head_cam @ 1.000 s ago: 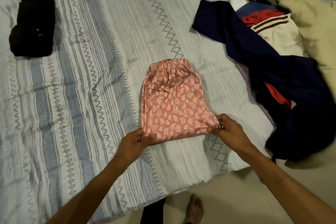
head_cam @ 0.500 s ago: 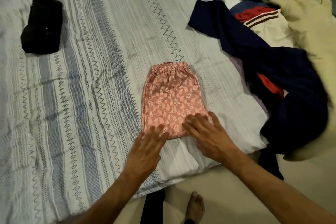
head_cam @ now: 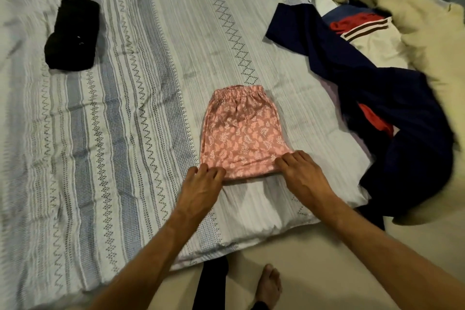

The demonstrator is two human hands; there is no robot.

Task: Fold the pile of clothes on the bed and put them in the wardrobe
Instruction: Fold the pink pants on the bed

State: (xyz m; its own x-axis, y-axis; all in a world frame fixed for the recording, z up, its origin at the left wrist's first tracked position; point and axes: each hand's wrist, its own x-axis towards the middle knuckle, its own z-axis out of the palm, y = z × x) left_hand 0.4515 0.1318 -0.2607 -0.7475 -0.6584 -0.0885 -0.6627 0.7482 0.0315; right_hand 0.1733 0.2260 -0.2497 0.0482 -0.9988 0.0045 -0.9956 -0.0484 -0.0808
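Observation:
A folded pink floral garment (head_cam: 241,131) with an elastic waistband lies flat on the striped bedsheet (head_cam: 120,113) near the bed's front edge. My left hand (head_cam: 201,186) rests its fingertips on the garment's near left corner. My right hand (head_cam: 302,173) presses its fingers on the near right corner. Both hands lie palm down. To the right sits the loose pile: a navy garment (head_cam: 382,98), a white piece with red and brown stripes (head_cam: 370,43) and a cream garment (head_cam: 427,33).
A folded black garment (head_cam: 73,33) lies at the far left of the bed. The bed's front edge runs just below my hands, with pale floor (head_cam: 327,259) and a bare foot (head_cam: 269,284) beneath. The wardrobe is out of view.
One second ago both hands pinched the garment's near corners. They then pressed flat on its lower half and have since slid back to the near edge.

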